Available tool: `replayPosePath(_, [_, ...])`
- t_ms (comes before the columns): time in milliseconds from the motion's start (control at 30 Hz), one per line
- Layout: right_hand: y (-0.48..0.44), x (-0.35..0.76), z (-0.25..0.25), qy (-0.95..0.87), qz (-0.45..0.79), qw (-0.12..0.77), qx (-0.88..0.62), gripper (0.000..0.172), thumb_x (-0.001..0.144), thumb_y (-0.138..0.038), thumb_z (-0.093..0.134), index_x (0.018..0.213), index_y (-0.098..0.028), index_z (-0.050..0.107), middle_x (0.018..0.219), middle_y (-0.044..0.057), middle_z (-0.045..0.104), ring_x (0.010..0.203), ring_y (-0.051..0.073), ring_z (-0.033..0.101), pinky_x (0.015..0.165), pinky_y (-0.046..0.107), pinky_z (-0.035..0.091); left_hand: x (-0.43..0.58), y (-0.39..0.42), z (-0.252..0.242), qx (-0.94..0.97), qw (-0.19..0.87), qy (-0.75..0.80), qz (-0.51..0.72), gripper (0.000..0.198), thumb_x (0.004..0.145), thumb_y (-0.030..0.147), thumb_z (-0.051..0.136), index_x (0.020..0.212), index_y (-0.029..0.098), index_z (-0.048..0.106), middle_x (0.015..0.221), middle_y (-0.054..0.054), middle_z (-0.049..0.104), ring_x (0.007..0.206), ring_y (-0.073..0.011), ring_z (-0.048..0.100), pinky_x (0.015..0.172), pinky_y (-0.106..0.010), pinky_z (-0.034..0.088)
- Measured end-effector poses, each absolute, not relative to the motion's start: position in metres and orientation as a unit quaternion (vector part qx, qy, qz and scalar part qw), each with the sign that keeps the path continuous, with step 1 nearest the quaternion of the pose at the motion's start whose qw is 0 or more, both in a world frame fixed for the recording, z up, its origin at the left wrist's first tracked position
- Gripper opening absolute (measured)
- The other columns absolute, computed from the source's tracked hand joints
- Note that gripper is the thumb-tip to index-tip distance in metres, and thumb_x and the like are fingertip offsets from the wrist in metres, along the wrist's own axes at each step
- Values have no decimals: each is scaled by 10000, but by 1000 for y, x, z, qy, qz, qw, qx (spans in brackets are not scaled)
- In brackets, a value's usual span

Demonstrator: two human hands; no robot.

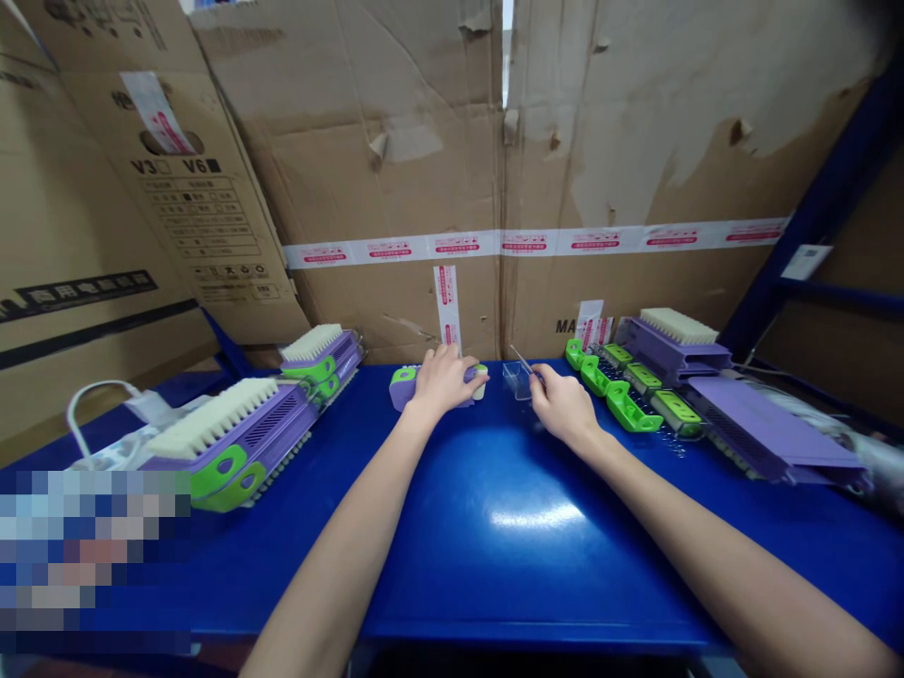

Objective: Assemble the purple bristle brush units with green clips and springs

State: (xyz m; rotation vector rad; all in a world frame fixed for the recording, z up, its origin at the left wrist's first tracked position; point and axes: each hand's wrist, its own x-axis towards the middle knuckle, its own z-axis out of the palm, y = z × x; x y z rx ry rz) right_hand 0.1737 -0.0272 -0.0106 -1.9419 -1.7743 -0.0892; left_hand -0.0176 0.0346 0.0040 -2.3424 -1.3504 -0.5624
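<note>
My left hand (444, 379) lies over a purple piece with green end parts (404, 380), its fingers and thumb closed round the top. The hand hides most of that piece. In my right hand (563, 403) is a slim, pointed metal tool (521, 359), pinched with its tip up and to the left; I cannot tell its exact kind. Just left of that hand, a small clear plastic box (518, 380) sits on the blue table (452, 527). Its contents are too small to make out.
At left stand purple blocks with cream bristles (218, 414) and a white cable (91, 388). Several green handle parts (628, 407), green-yellow pieces (676, 411) and purple housings (773, 428) lie at right. Taped cardboard (395, 188) walls the back; a blue frame post (805, 179) rises right.
</note>
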Motion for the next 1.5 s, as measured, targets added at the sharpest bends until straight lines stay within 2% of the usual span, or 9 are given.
replayPosePath(367, [-20,181,-16,-635,-29,264,-725,383,939,-344,318,1208,-228,565,956,110,704,889,271,663,713,325,449,-15,32,0,-856,242,-410,-200,329,904,411,469,973,140,644,946,-107,630,980,-264,524,854,-412,335])
replayPosePath(567, [-16,189,-14,-594,-25,240,-767,401,922,-337,326,1223,-206,556,966,138,693,894,288,661,724,347,465,-14,32,-1,-852,239,-419,-204,343,903,437,465,978,152,642,952,-110,649,964,-274,529,821,-415,337])
replayPosePath(767, [-13,199,-15,-579,-2,180,-795,396,890,-298,359,1205,-169,562,989,163,680,930,305,651,730,363,473,-12,30,0,-870,228,-381,-215,325,881,432,515,1012,159,635,982,-107,643,999,-264,525,925,-442,313])
replayPosePath(1033, [-14,200,-18,-607,-7,139,-783,337,869,-283,392,1101,-153,598,971,182,673,876,308,659,674,369,468,-3,20,1,-877,204,-359,-245,251,892,314,512,1094,179,574,1032,-98,664,1028,-246,535,1009,-449,263])
replayPosePath(1167, [-18,195,-18,-622,-55,128,-770,321,886,-316,401,1064,-144,605,936,167,670,855,293,649,669,353,458,-2,19,3,-852,150,-394,-310,259,888,343,522,1089,188,572,1004,-80,672,988,-227,559,946,-398,331])
replayPosePath(1333, [-25,177,-15,-723,-177,269,-611,449,915,-411,396,1257,-146,517,1064,134,629,1016,261,548,822,335,426,1,19,8,-797,-1,-415,-440,181,848,325,579,995,221,605,927,-20,689,917,-187,610,889,-352,398])
replayPosePath(1433, [-27,161,-16,-756,-156,329,-544,528,890,-436,441,1308,-113,463,1102,140,619,1002,263,536,852,353,414,5,19,9,-769,-147,-385,-489,203,825,361,598,947,199,609,830,-11,696,809,-159,647,789,-300,468])
replayPosePath(1500, [-27,154,-18,-757,-124,361,-530,507,887,-366,434,1321,-105,432,1153,149,607,995,260,547,839,356,420,8,18,10,-762,-216,-359,-494,234,822,395,590,929,188,606,802,-17,696,771,-155,658,731,-278,491])
